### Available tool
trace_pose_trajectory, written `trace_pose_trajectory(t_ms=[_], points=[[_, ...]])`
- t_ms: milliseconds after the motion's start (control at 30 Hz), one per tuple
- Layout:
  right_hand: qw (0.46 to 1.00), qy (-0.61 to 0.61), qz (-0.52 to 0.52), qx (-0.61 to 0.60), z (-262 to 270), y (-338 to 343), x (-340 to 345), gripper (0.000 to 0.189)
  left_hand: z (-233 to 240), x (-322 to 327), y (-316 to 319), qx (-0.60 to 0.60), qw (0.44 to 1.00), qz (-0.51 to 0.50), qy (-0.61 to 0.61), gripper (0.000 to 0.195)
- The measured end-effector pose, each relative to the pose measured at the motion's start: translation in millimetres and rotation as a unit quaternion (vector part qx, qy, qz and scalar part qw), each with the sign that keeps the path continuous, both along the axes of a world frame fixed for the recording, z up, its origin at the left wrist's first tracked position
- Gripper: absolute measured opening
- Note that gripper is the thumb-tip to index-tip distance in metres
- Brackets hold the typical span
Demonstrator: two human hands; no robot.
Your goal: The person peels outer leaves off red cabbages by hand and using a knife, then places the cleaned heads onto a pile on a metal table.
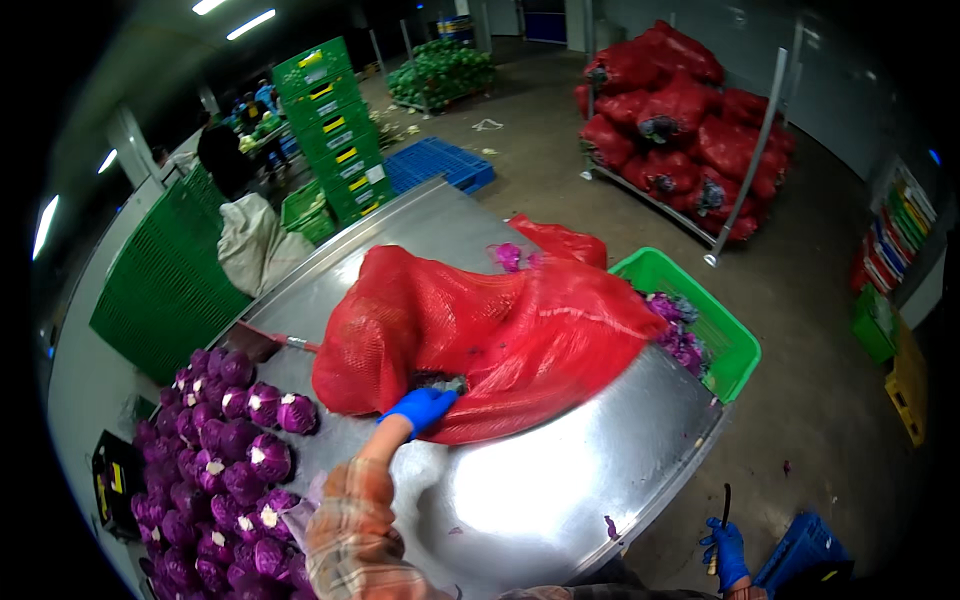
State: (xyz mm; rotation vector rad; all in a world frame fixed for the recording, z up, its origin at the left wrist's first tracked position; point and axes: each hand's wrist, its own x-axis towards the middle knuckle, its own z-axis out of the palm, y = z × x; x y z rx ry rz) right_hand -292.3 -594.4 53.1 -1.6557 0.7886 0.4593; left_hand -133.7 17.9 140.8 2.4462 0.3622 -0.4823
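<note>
My left hand [420, 411], in a blue glove, reaches to the opening of a large red mesh sack [480, 322] lying on the stainless-steel table [525, 487]. Its fingers are at a dark grey-green cabbage [450, 385] that shows in the opening; whether they grip it is hidden. Away from the table at lower right, my gloved right hand [726, 551] grips a knife [726, 504] with its dark, narrow blade pointing up. A heap of trimmed red cabbages [241, 481] covers the table's left side. Purple leaf scraps [508, 257] lie behind the sack.
A green crate [731, 345] with purple leaves adjoins the table's right edge. Stacked green crates [341, 142] and a blue pallet [442, 163] stand beyond. Filled red sacks [675, 105] load a metal rack. A partly covered tool [296, 342] lies left of the sack. People work far left.
</note>
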Motion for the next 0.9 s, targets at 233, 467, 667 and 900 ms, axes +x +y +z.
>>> trace_pose_trajectory(t_ms=[233, 467, 667, 900], points=[[0.996, -0.035, 0.072, 0.035, 22, 38, 86, 0.02, 53, -27, 22, 0.168, 0.946, 0.162, -0.226, 0.042], [0.972, 0.083, 0.003, 0.219, -35, -20, 107, 0.026, 72, -30, 107, 0.176, 0.866, 0.301, -0.359, 0.065], [0.992, 0.003, 0.129, 0.0, 69, 38, 78, 0.029, -29, -4, 204, 0.226, 0.855, 0.332, -0.327, 0.03], [0.968, -0.066, 0.233, -0.058, 82, 48, 72, 0.024, -6, 58, 174, 0.065, 0.935, 0.217, -0.275, 0.038]])
